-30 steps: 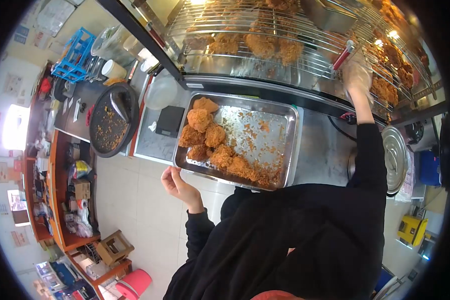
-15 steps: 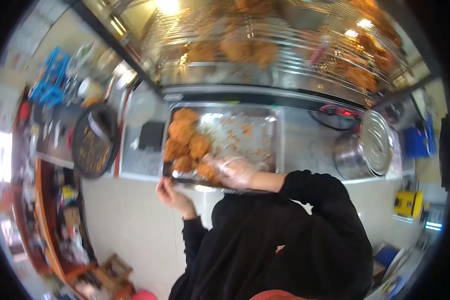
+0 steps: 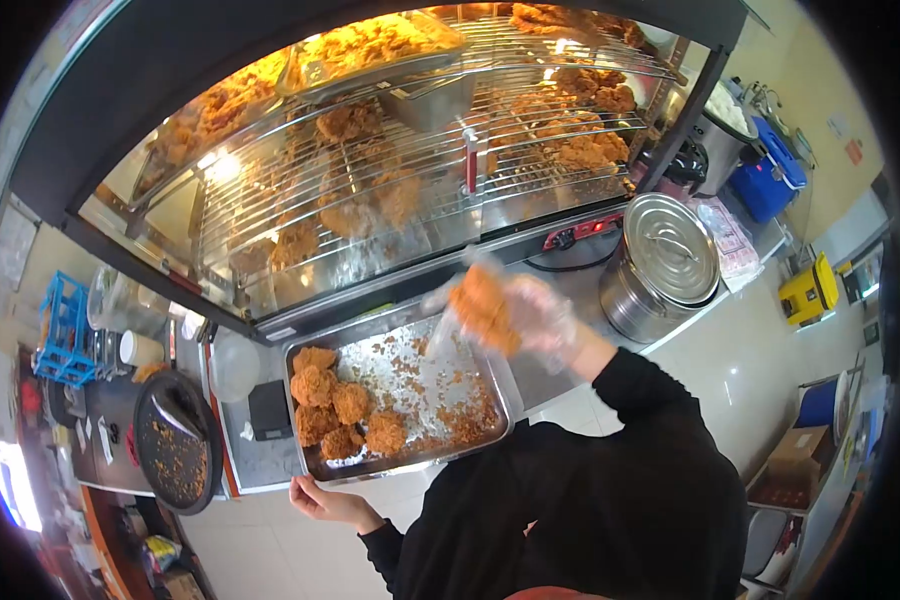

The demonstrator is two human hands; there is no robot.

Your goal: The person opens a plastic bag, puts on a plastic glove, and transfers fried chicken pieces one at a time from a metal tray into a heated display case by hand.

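My gloved right hand [image 3: 530, 315] has risen from the steel tray [image 3: 470, 345] on the desk, fingers gripping a golden fried chicken piece [image 3: 482, 305] in the air; my left hand [image 3: 322, 500] rests loosely curled and empty at the tray's edge. Transfer step: next, I must reach carefully to the wire rack [image 3: 420, 190].

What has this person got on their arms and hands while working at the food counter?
Both arms are covered by long black sleeves that reach the wrists. The right hand wears a thin, clear, loose-fitting disposable glove that looks crinkly. The left hand is bare, with no glove, and no watch or ring can be made out.
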